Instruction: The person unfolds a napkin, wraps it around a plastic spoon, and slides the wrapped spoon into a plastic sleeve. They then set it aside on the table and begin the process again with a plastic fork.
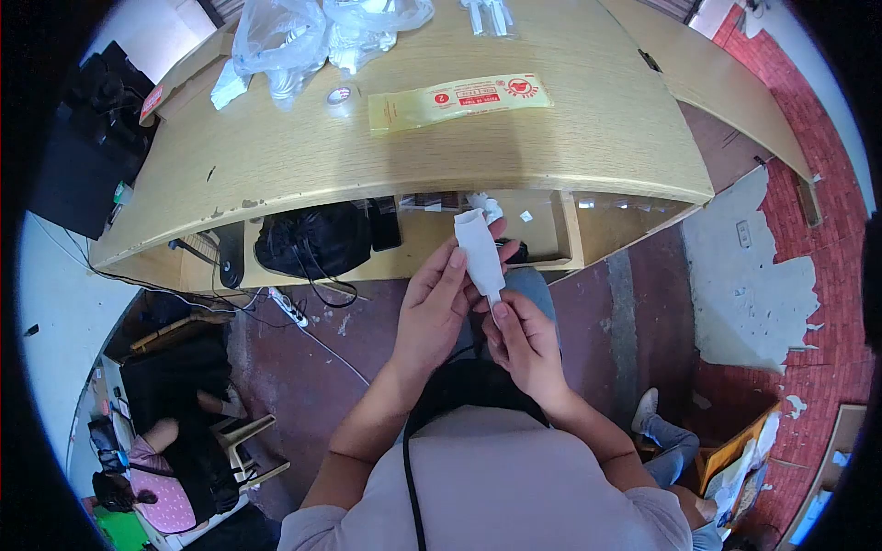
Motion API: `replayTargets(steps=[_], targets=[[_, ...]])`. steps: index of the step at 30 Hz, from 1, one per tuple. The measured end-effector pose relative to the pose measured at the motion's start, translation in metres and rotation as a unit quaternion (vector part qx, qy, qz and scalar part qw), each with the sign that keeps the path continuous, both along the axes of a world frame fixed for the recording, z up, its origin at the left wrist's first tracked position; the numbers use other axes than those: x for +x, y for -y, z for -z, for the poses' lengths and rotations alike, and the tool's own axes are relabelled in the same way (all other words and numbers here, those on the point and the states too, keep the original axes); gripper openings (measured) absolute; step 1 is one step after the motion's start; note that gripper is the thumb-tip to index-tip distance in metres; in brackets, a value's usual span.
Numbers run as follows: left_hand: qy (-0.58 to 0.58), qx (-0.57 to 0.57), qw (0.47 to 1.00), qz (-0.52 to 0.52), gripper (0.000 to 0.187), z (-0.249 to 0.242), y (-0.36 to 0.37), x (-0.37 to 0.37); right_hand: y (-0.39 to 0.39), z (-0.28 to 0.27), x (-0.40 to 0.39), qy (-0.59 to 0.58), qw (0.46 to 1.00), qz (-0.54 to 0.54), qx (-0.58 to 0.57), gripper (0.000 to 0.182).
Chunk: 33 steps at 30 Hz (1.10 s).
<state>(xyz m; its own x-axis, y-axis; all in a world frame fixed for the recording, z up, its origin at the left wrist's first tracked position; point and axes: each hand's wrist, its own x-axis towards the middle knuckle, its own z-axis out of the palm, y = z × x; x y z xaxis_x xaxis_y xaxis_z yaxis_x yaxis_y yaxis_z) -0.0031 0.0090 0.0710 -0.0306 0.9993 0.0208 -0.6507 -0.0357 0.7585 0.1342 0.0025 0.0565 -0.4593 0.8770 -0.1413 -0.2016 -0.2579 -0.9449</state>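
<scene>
Both hands hold a small white paper-wrapped item (480,254) above my lap, in front of the desk's open drawer. My left hand (435,308) grips its wide upper part, thumb on the front and fingers behind. The narrow lower end is pinched between the thumb and fingers of my right hand (524,344). What the white wrapping contains, if anything, is hidden. On the desk (303,161) beyond lie a yellow plastic wrapper (459,103) with red print and a roll of tape (342,97).
Plastic bags (285,46) with white items and a clear packet (487,18) are at the desk's back. The drawer (542,230) holds a black bag (312,241) and a phone (385,224). Seated people are at lower left (165,491) and lower right (671,445).
</scene>
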Motion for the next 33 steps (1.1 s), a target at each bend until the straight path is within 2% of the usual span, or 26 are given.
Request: replayTargets(steps=[4, 6, 9, 12, 14, 15, 17, 18, 19, 20, 21, 22, 24, 28, 30, 31, 33], targets=[[0.005, 0.001, 1.000, -0.004, 0.045, -0.003, 0.004, 0.004, 0.004, 0.001, -0.003, 0.000, 1.000, 0.014, 0.007, 0.019], [-0.080, 0.026, 0.996, -0.002, 0.045, -0.003, 0.005, 0.004, 0.006, 0.001, -0.004, -0.004, 1.000, 0.020, -0.002, 0.020], [-0.119, -0.019, 0.993, -0.007, 0.044, -0.009, 0.008, 0.003, 0.007, 0.001, -0.003, 0.016, 1.000, -0.004, 0.020, 0.019], [-0.153, -0.014, 0.988, -0.025, 0.042, -0.003, 0.011, 0.000, 0.003, -0.003, -0.002, 0.065, 0.996, -0.020, 0.064, 0.016], [-0.186, 0.002, 0.982, -0.024, 0.039, -0.003, 0.015, -0.005, -0.007, -0.013, 0.009, 0.184, 0.947, -0.003, 0.263, 0.022], [-0.218, 0.018, 0.975, -0.023, 0.037, -0.003, 0.016, -0.006, -0.015, -0.021, 0.013, 0.184, 0.947, -0.004, 0.264, 0.022], [-0.259, 0.024, 0.965, -0.036, 0.038, -0.003, 0.021, -0.006, -0.030, -0.041, 0.018, 0.230, 0.829, 0.141, 0.490, 0.030], [-0.299, 0.032, 0.952, -0.047, 0.038, -0.005, 0.023, -0.005, -0.033, -0.051, 0.018, 0.231, 0.829, 0.141, 0.490, 0.030], [-0.299, 0.033, 0.952, -0.046, 0.038, -0.007, 0.025, -0.005, -0.034, -0.061, 0.017, 0.260, 0.789, 0.143, 0.538, 0.029], [-0.380, 0.034, 0.923, -0.056, 0.041, -0.010, 0.027, -0.006, -0.037, -0.066, 0.016, 0.287, 0.746, 0.144, 0.583, 0.027], [-0.458, 0.034, 0.886, -0.066, 0.043, -0.011, 0.029, -0.006, -0.040, -0.067, 0.012, 0.286, 0.746, 0.145, 0.584, 0.027], [-0.459, 0.035, 0.885, -0.066, 0.043, -0.011, 0.030, -0.007, -0.042, -0.068, 0.008, 0.282, 0.753, 0.132, 0.579, 0.025], [-0.517, 0.091, 0.846, -0.096, 0.049, -0.009, 0.031, -0.007, -0.045, -0.067, 0.004, 0.282, 0.766, 0.108, 0.568, 0.022], [-0.557, 0.099, 0.818, -0.107, 0.052, -0.013, 0.033, -0.006, -0.050, -0.062, 0.001, 0.253, 0.784, 0.088, 0.560, 0.019], [-0.567, 0.122, 0.807, -0.112, 0.053, -0.013, 0.032, -0.006, -0.050, -0.062, 0.001, 0.232, 0.821, 0.058, 0.519, 0.016], [-0.568, 0.122, 0.807, -0.112, 0.053, -0.013, 0.032, -0.006, -0.051, -0.061, 0.001, 0.232, 0.821, 0.059, 0.519, 0.016], [-0.561, 0.121, 0.813, -0.097, 0.054, -0.012, 0.032, -0.005, -0.052, -0.056, 0.001, 0.156, 0.886, 0.049, 0.435, 0.016]])
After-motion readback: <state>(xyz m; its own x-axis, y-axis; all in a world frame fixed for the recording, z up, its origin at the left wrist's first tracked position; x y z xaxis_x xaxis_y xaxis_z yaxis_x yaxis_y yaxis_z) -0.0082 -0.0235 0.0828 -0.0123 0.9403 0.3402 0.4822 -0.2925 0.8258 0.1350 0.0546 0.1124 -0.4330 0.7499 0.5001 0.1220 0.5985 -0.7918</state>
